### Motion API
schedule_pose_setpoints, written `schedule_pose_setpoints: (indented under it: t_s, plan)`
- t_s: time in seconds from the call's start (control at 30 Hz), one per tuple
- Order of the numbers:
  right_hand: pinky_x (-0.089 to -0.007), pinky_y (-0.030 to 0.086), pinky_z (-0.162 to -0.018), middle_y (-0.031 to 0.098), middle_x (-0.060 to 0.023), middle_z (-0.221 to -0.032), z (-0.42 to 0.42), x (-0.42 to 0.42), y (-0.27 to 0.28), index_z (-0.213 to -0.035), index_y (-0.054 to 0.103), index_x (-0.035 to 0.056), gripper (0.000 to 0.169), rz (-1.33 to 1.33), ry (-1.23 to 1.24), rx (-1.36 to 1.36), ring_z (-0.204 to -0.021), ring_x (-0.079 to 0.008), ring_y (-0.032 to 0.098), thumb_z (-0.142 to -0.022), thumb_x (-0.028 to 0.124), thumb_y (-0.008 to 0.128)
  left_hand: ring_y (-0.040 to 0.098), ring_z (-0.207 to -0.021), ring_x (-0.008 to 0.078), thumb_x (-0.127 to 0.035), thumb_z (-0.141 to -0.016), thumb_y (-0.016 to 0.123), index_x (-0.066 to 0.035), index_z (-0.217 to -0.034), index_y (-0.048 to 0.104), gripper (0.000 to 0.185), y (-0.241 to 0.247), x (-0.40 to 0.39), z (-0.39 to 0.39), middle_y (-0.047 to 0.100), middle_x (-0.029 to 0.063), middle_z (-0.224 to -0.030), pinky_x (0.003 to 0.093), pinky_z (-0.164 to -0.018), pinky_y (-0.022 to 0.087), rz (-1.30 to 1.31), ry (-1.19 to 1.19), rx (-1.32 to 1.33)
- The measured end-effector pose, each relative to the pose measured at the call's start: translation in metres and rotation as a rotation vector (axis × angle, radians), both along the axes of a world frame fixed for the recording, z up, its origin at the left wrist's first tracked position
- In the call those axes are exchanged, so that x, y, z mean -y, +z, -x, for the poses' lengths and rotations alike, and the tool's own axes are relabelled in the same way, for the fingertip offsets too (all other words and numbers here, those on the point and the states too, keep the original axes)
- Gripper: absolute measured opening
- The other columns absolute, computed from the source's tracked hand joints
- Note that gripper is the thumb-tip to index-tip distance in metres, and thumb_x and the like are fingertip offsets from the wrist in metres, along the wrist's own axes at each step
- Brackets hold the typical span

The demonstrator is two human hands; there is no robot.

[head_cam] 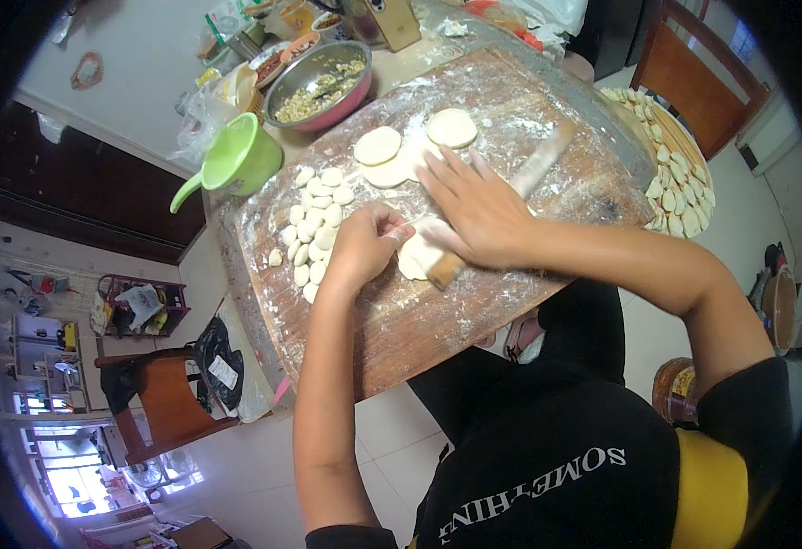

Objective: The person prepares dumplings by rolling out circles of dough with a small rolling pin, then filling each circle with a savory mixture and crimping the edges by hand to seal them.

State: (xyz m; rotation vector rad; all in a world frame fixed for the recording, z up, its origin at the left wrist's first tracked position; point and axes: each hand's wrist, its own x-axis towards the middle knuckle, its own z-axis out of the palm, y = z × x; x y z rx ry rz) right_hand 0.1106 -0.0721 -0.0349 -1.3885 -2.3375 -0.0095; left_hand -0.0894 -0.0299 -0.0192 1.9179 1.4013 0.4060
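Note:
My left hand (361, 246) pinches the edge of a round dough wrapper (411, 262) between thumb and fingers, near the middle of a floured wooden board (401, 350). Flat across a wooden rolling pin (544, 159) lies my right hand (489, 211), palm down with its fingers stretched out and apart. The pin slants over the wrapper, and its near end looks blurred. Part of the wrapper is hidden under the pin and hand. Several small dough pieces (315, 219) are clustered left of my left hand. Beyond my hands are flattened wrappers (378, 146), some overlapping.
A metal bowl of filling (325, 89) stands past the board's far left edge, beside a green ladle-like scoop (236, 158). Behind are small bowls (301, 47) and a phone (395, 24). At right, a round tray (703, 171) carries many dumplings, near a wooden chair (693, 75).

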Motion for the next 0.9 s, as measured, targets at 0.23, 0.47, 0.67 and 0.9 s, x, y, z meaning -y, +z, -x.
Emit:
schedule_pose_setpoints:
  t_s: [0.23,0.47,0.67,0.9]
  plan:
    - [-0.0477,0.027,-0.105,0.039,-0.0156,-0.141,-0.065,0.062,0.004,-0.135,0.043,0.0088,0.056,0.134,0.311,0.002,-0.13,-0.0322,0.037,-0.083,0.022,0.061,0.052,-0.061,0.013,-0.014,-0.077,0.073,0.001,-0.082,0.064,0.018,-0.01,0.015,-0.005,0.059,0.0051,-0.067,0.028,-0.059,0.044,0.001,0.034,0.04]
    - [-0.0406,0.041,-0.087,0.057,-0.0111,-0.102,-0.08,0.005,0.025,-0.111,0.06,0.0075,0.03,0.035,0.328,-0.151,-0.097,-0.0298,0.053,-0.081,0.009,0.06,0.05,-0.063,0.0066,-0.012,-0.094,0.055,-0.003,-0.096,0.05,0.011,-0.015,0.038,0.009,0.058,0.0,-0.074,0.0212,-0.052,0.039,0.121,0.339,0.576]
    - [-0.0442,0.045,-0.084,0.063,-0.0206,-0.1,-0.11,-0.154,0.025,-0.102,0.063,0.0026,0.022,-0.082,0.023,-0.297,-0.095,-0.0383,0.057,-0.081,0.009,0.059,0.053,-0.116,0.0255,-0.008,-0.097,0.044,0.007,-0.129,0.039,0.035,0.005,0.071,0.0,0.053,0.0156,-0.124,0.0386,-0.1,0.045,0.566,0.499,1.559]
    - [-0.0438,0.046,-0.081,0.063,-0.0234,-0.095,-0.071,-0.246,-0.006,-0.102,0.063,0.0012,0.026,0.055,-0.116,-0.09,-0.093,-0.0386,0.059,-0.079,0.011,0.061,0.055,-0.113,0.0241,-0.01,-0.094,0.053,0.005,-0.127,0.044,0.037,-0.025,0.099,0.05,0.055,0.0149,-0.124,0.0361,-0.099,0.046,0.581,0.399,1.764]
